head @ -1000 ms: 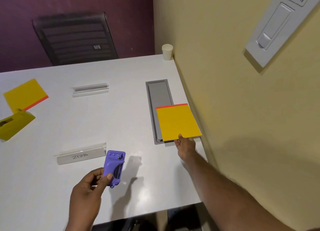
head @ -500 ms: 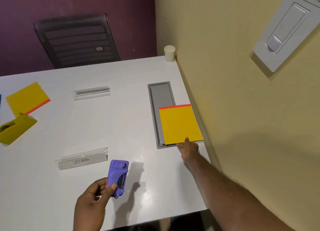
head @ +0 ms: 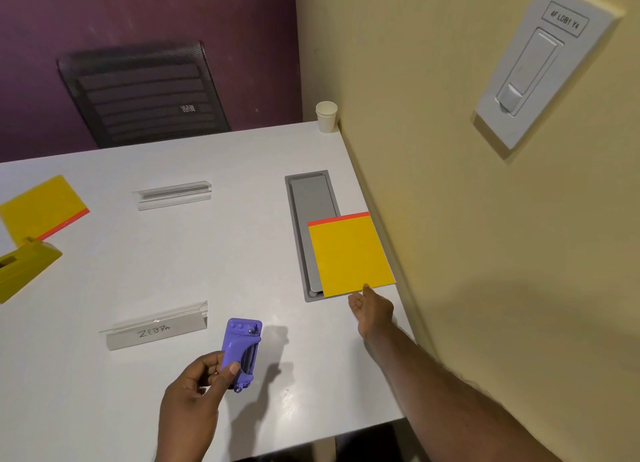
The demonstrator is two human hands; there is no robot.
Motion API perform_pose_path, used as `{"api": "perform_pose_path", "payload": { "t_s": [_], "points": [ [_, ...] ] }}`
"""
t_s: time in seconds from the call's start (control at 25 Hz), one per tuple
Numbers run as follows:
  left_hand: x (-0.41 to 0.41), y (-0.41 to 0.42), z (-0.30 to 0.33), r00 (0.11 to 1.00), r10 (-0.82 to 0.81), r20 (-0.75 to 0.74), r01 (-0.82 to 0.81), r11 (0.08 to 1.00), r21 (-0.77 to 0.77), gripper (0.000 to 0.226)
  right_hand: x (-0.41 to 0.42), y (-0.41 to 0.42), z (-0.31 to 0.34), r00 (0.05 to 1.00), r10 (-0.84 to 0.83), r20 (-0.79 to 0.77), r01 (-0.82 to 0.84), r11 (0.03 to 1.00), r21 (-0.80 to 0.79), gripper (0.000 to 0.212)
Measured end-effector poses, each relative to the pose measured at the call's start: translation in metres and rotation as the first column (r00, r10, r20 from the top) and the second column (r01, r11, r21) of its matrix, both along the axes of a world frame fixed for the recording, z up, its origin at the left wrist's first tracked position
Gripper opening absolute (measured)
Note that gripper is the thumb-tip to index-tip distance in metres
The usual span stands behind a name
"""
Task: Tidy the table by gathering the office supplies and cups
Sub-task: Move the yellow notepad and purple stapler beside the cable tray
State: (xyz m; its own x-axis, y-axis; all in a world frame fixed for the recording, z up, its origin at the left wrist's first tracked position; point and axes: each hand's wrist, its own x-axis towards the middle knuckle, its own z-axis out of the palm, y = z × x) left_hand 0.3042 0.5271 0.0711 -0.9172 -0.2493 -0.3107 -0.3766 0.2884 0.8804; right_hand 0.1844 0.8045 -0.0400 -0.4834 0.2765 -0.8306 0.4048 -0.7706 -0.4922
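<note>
My right hand (head: 372, 311) reaches forward with the arm stretched along the wall, thumb on top of the yellow pad's (head: 349, 255) near edge, pinching it; the fingers below are hidden. The pad is square with a red strip along its far edge, and lies partly over the grey hatch (head: 309, 201) in the table (head: 207, 253). My left hand (head: 197, 390) grips a purple stapler (head: 240, 352), raised above the table. A cup (head: 326, 116) stands in the far corner.
</note>
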Motion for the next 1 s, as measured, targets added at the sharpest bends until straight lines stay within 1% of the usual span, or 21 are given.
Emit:
{"api": "perform_pose_path", "payload": {
  "t_s": [0.08, 0.16, 0.24, 0.28, 0.32, 0.36, 0.4, 0.48, 0.52, 0.56, 0.6, 0.64, 0.68, 0.72, 0.8, 0.88, 1.0],
  "points": [
    [-0.002, 0.006, -0.001, 1.0, -0.032, 0.0, 0.032, 0.999, 0.011, 0.013, 0.012, -0.001, -0.004, 0.998, 0.053, -0.015, -0.052, 0.998, 0.037, 0.042],
    [-0.005, 0.011, -0.003, 0.998, -0.058, -0.002, 0.058, 0.998, 0.001, 0.009, 0.026, -0.004, -0.009, 0.989, 0.149, -0.024, -0.145, 0.982, 0.123, 0.03],
    [-0.008, 0.015, -0.008, 0.996, -0.088, 0.002, 0.088, 0.996, -0.018, 0.009, 0.039, -0.01, -0.009, 0.954, 0.297, -0.03, -0.278, 0.92, 0.276, 0.011],
    [-0.01, 0.017, -0.01, 0.994, -0.106, 0.006, 0.106, 0.994, -0.026, 0.01, 0.046, -0.014, -0.008, 0.922, 0.386, -0.033, -0.347, 0.86, 0.375, 0.009],
    [-0.012, 0.019, -0.012, 0.993, -0.12, 0.01, 0.121, 0.992, -0.033, 0.011, 0.054, -0.019, -0.007, 0.875, 0.483, -0.033, -0.407, 0.771, 0.489, 0.011],
    [-0.015, 0.02, -0.016, 0.991, -0.135, 0.014, 0.135, 0.99, -0.038, 0.012, 0.061, -0.024, -0.005, 0.806, 0.59, -0.033, -0.45, 0.649, 0.613, 0.014],
    [-0.018, 0.022, -0.019, 0.988, -0.15, 0.023, 0.15, 0.988, -0.041, 0.013, 0.069, -0.029, -0.001, 0.709, 0.705, -0.027, -0.471, 0.501, 0.726, 0.024],
    [-0.023, 0.026, -0.024, 0.983, -0.181, 0.043, 0.183, 0.982, -0.047, 0.014, 0.083, -0.039, 0.008, 0.449, 0.893, 0.029, -0.467, 0.207, 0.86, 0.059],
    [-0.025, 0.027, -0.026, 0.98, -0.194, 0.052, 0.197, 0.979, -0.05, 0.013, 0.088, -0.045, 0.012, 0.325, 0.94, 0.099, -0.445, 0.06, 0.894, 0.079],
    [-0.026, 0.029, -0.027, 0.977, -0.205, 0.055, 0.208, 0.977, -0.051, 0.012, 0.091, -0.05, 0.016, 0.232, 0.955, 0.187, -0.409, -0.078, 0.909, 0.096],
    [-0.028, 0.03, -0.029, 0.976, -0.212, 0.054, 0.215, 0.975, -0.049, 0.012, 0.093, -0.055, 0.021, 0.183, 0.946, 0.266, -0.361, -0.187, 0.914, 0.108],
    [-0.028, 0.033, -0.029, 0.974, -0.22, 0.052, 0.222, 0.974, -0.046, 0.011, 0.094, -0.06, 0.024, 0.174, 0.931, 0.321, -0.316, -0.256, 0.914, 0.116],
    [-0.028, 0.036, -0.028, 0.973, -0.227, 0.048, 0.229, 0.972, -0.042, 0.01, 0.096, -0.065, 0.026, 0.188, 0.919, 0.348, -0.271, -0.292, 0.917, 0.121],
    [-0.028, 0.039, -0.027, 0.972, -0.232, 0.044, 0.234, 0.972, -0.038, 0.01, 0.097, -0.068, 0.028, 0.214, 0.91, 0.355, -0.242, -0.303, 0.922, 0.123],
    [-0.027, 0.044, -0.027, 0.971, -0.237, 0.04, 0.238, 0.971, -0.033, 0.011, 0.098, -0.074, 0.029, 0.261, 0.899, 0.352, -0.25, -0.289, 0.924, 0.122],
    [-0.027, 0.047, -0.029, 0.967, -0.251, 0.046, 0.253, 0.967, -0.035, 0.011, 0.099, -0.076, 0.028, 0.317, 0.886, 0.338, -0.256, -0.264, 0.93, 0.115],
    [-0.025, 0.052, -0.031, 0.962, -0.269, 0.055, 0.27, 0.962, -0.026, 0.009, 0.099, -0.075, 0.025, 0.395, 0.881, 0.261, -0.171, -0.208, 0.963, 0.098]
  ]
}}
